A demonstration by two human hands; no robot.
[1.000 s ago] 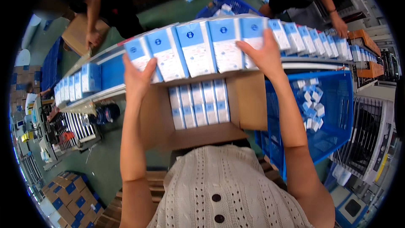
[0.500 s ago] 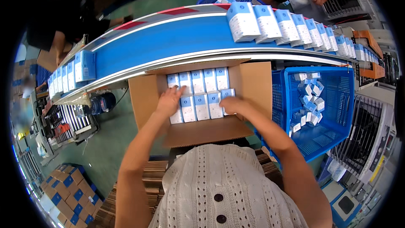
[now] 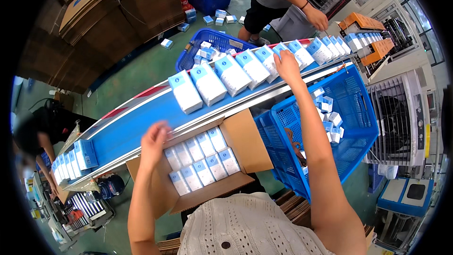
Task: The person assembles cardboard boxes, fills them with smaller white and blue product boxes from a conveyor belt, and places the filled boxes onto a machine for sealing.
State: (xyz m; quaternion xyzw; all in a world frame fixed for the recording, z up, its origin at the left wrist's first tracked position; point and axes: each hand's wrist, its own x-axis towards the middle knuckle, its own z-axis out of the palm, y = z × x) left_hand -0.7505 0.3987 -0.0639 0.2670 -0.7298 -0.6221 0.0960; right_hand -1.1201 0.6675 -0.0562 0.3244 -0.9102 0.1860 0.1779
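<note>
My right hand (image 3: 288, 68) reaches over the conveyor, fingers bent against a white-and-blue small carton (image 3: 281, 47) in a slanted row; the palm hides part of that carton. My left hand (image 3: 155, 139), smeared by motion, hovers above the left side of an open cardboard box (image 3: 247, 137) with its fingers apart and nothing in them. Inside this box stand two rows of white-and-blue small cartons (image 3: 204, 172), packed side by side. Nearest the box on the belt, the front carton (image 3: 185, 92) of the slanted row leans a little.
The blue conveyor belt (image 3: 137, 123) crosses ahead, bearing another carton group (image 3: 85, 155) at left. A blue crate (image 3: 351, 137) with loose cartons stands at right. Beyond the belt are blue baskets (image 3: 188, 49), a co-worker's hand (image 3: 317, 19) and stacked cardboard (image 3: 141, 14). Another person works at far left.
Both hands have left the cartons in the box: my right hand has gone up to the belt, my left has lifted. The view has turned right, and the belt's carton row has moved left.
</note>
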